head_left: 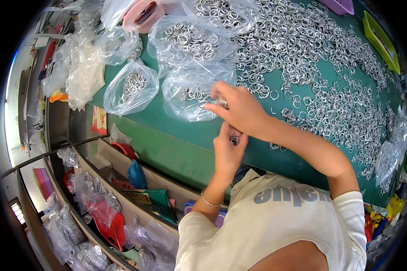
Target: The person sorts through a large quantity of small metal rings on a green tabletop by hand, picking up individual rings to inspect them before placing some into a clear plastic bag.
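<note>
My left hand (229, 152), with a bracelet at its wrist, is curled around several small metal rings (234, 140) just past the table's near edge. Above it, my right hand (243, 108) reaches across to the right rim of a clear plastic bag (181, 101). Its thumb and fingers are bent round a few metal rings, partly hidden by the fingers. Inside that bag lies a small heap of silver rings (195, 94). The wrists are close together, and my right forearm passes over the table's front part.
A large spread of loose silver rings (298, 40) covers the far and right parts of the green table (167, 126). More clear bags of rings (133, 86) stand left and behind. A pink basket (142, 16) and a green tray (380, 43) sit far off. Open drawers (144, 201) lie near left.
</note>
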`<control>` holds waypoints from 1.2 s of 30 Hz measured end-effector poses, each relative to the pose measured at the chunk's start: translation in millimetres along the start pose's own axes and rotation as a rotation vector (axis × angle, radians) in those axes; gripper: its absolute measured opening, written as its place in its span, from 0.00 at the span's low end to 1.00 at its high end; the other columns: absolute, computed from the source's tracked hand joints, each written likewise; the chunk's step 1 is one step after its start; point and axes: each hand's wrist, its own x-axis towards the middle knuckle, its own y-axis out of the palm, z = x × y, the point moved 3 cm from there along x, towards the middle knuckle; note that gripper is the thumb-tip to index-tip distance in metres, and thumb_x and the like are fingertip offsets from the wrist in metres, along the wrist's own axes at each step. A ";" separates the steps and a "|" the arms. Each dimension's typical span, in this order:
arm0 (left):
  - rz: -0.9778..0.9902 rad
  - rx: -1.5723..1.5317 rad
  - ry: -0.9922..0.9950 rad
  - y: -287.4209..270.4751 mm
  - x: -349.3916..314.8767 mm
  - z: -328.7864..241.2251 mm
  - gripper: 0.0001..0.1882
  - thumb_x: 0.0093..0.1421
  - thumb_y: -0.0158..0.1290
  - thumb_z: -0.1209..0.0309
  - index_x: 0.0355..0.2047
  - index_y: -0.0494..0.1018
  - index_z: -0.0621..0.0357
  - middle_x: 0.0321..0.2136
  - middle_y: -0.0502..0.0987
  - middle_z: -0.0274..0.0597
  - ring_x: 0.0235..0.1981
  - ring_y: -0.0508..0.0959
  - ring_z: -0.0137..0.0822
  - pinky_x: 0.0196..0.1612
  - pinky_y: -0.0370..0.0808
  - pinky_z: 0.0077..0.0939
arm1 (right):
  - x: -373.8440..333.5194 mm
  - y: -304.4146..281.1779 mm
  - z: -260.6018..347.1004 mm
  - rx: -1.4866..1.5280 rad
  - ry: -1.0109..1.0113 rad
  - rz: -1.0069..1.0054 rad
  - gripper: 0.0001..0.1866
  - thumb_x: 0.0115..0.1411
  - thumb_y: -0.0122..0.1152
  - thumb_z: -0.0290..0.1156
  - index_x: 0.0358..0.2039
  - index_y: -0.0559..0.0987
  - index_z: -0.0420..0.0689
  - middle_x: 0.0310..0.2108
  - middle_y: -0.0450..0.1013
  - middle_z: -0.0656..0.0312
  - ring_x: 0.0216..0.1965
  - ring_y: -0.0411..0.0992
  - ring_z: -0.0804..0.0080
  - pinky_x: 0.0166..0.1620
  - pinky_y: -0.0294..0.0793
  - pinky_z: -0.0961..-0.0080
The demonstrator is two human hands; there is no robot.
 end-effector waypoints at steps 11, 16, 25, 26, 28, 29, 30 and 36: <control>0.249 -0.831 -0.559 0.1 -0.9 -0.6 0.09 0.61 0.45 0.71 0.40 0.65 0.59 0.19 0.63 0.33 0.15 0.59 0.21 0.16 0.53 0.12 | -28.3 -49.7 -38.8 -0.557 -0.079 -0.040 0.10 0.50 0.61 0.32 0.34 0.76 0.45 0.25 0.74 0.57 0.24 0.73 0.60 0.25 0.70 0.67; 0.318 -1.146 -0.609 8.0 -1.8 -3.1 0.09 0.61 0.43 0.69 0.40 0.66 0.59 0.21 0.62 0.35 0.18 0.59 0.22 0.17 0.54 0.12 | -27.9 -41.1 -46.7 -0.724 -0.057 0.097 0.08 0.52 0.58 0.32 0.31 0.76 0.43 0.27 0.75 0.57 0.25 0.73 0.58 0.26 0.70 0.68; 0.293 -1.150 -0.624 9.5 0.2 -5.9 0.12 0.61 0.43 0.70 0.41 0.67 0.65 0.23 0.62 0.35 0.18 0.58 0.22 0.18 0.54 0.12 | -48.2 -92.8 -36.9 -0.107 0.270 0.011 0.08 0.56 0.54 0.27 0.28 0.75 0.33 0.22 0.73 0.55 0.22 0.71 0.71 0.28 0.68 0.75; 0.292 -1.127 -0.601 10.8 1.1 -4.0 0.12 0.61 0.43 0.71 0.41 0.67 0.66 0.22 0.63 0.35 0.18 0.58 0.22 0.18 0.54 0.12 | -50.2 -97.8 -40.8 -0.203 0.266 0.002 0.09 0.55 0.54 0.28 0.28 0.76 0.34 0.22 0.73 0.53 0.22 0.71 0.66 0.28 0.68 0.72; 0.285 -1.073 -0.552 11.8 3.4 0.1 0.12 0.61 0.43 0.72 0.42 0.68 0.67 0.22 0.64 0.36 0.18 0.59 0.21 0.17 0.54 0.12 | -50.9 -105.0 -46.5 -0.386 0.254 -0.016 0.09 0.55 0.55 0.30 0.28 0.76 0.35 0.23 0.73 0.49 0.22 0.72 0.55 0.28 0.69 0.67; 0.289 -1.048 -0.551 12.0 4.1 -0.4 0.12 0.61 0.43 0.73 0.42 0.68 0.67 0.21 0.65 0.37 0.17 0.59 0.21 0.17 0.55 0.12 | -54.8 -108.3 -45.5 -0.368 0.289 -0.036 0.08 0.55 0.54 0.28 0.27 0.76 0.36 0.23 0.73 0.48 0.22 0.71 0.52 0.28 0.69 0.63; 0.290 -1.022 -0.554 11.5 3.7 -1.0 0.12 0.61 0.43 0.74 0.42 0.69 0.67 0.21 0.65 0.37 0.17 0.59 0.21 0.17 0.55 0.12 | -57.0 -111.6 -45.4 -0.500 0.263 -0.091 0.08 0.55 0.54 0.28 0.27 0.76 0.36 0.22 0.73 0.48 0.23 0.71 0.52 0.28 0.69 0.63; 0.287 -0.879 -0.557 14.3 0.8 -3.8 0.11 0.60 0.44 0.75 0.41 0.71 0.67 0.21 0.71 0.37 0.15 0.60 0.19 0.16 0.54 0.11 | -68.0 -113.7 -26.7 -0.590 0.267 -0.177 0.07 0.54 0.56 0.29 0.32 0.75 0.39 0.21 0.72 0.48 0.24 0.71 0.50 0.27 0.69 0.60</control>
